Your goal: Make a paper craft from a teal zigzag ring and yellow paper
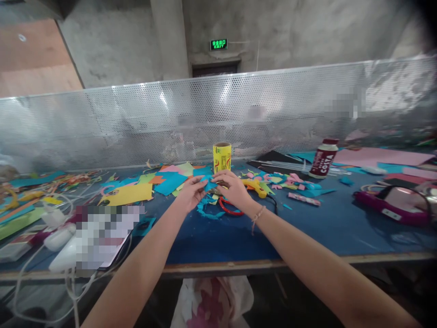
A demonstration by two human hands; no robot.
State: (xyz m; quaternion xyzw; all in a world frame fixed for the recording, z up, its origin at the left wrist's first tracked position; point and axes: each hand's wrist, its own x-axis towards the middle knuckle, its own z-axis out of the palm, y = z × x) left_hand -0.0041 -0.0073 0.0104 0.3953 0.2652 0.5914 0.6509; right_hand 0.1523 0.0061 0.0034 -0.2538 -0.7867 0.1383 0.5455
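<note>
A small piece of blue paper (208,183) is pinched between the fingertips of both hands, above the blue tabletop. My left hand (191,193) is closed on its left side. From the right, my right hand (233,187) grips the same piece, its fingers bent over it and partly hiding it. Curled blue paper scraps (208,213) lie just below the hands. Close to my right hand are a red loop-shaped handle (229,209) and a yellow tool (256,187) beside a black cord. A yellow tape roll (221,156) stands upright right behind the fingers.
Coloured paper sheets (128,195) and scraps cover the left and back. A brown-and-white bottle (323,159) stands at right, near clear sticks (290,165) and a purple-edged object (392,210). White cables (70,291) hang over the front left edge. A perforated metal screen (136,118) closes the back.
</note>
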